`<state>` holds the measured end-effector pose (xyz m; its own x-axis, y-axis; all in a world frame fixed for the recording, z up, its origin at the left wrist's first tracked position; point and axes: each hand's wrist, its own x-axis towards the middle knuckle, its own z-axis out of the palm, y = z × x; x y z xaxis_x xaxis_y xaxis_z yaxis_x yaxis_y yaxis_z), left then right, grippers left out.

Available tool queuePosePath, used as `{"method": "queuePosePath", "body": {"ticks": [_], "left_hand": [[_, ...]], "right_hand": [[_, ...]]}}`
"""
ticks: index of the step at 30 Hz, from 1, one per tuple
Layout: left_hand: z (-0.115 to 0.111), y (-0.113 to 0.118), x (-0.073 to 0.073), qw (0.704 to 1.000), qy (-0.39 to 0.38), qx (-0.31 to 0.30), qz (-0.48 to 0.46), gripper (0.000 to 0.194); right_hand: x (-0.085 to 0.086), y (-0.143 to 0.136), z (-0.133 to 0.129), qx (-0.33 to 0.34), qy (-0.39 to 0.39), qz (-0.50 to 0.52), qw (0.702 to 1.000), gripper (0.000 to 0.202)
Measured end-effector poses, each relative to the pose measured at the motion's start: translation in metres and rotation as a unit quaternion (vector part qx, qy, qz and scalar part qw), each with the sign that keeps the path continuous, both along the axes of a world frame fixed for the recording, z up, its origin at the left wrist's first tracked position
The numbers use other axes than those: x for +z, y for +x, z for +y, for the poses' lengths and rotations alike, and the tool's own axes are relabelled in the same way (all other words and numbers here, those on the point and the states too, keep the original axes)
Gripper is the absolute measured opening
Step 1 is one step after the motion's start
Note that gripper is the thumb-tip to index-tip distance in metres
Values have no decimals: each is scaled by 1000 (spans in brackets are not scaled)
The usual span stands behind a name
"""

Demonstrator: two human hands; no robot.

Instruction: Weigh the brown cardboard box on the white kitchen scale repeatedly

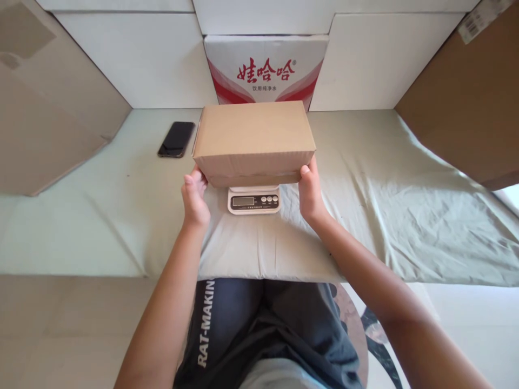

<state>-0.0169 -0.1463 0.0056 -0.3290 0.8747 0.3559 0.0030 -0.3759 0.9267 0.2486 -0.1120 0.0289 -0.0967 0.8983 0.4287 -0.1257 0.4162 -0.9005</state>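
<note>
A closed brown cardboard box (253, 129) is held level between my two hands over a white kitchen scale (254, 209). At its near left corner my left hand (195, 197) grips it, fingers tucked under and behind. My right hand (310, 189) has the near right corner, thumb on the front face. Below the box the scale's front panel shows, with a small grey display and several round buttons; no digits can be read. The box hides the weighing plate, so I cannot tell whether the two touch.
A dark smartphone (177, 139) lies left of the box on the pale green cloth (101, 216). Behind stands a red-and-white carton (265, 67) against white panels. Large cardboard boxes flank the surface at left (52, 108) and right (470, 97). The cloth's front edge is before my knees.
</note>
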Motion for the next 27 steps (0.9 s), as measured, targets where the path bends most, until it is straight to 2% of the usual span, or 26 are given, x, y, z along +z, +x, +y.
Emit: {"method": "queuePosePath", "body": {"ticks": [6,18,23,27], "left_hand": [[0,0,1,1000,-5,9,3,96],[1,0,0,1000,1,6,1,96],[5,-12,-1,999,33,35,3,96],[12,-22,-7,998,41,53,4,98]], "right_hand": [[0,0,1,-7,-30,2,1000,78],[-5,-1,0,-15,-34,14,999,76],[-1,10,4,-81,-33,16,996,81],[4,18,11,-104,-53,75,990,88]]}}
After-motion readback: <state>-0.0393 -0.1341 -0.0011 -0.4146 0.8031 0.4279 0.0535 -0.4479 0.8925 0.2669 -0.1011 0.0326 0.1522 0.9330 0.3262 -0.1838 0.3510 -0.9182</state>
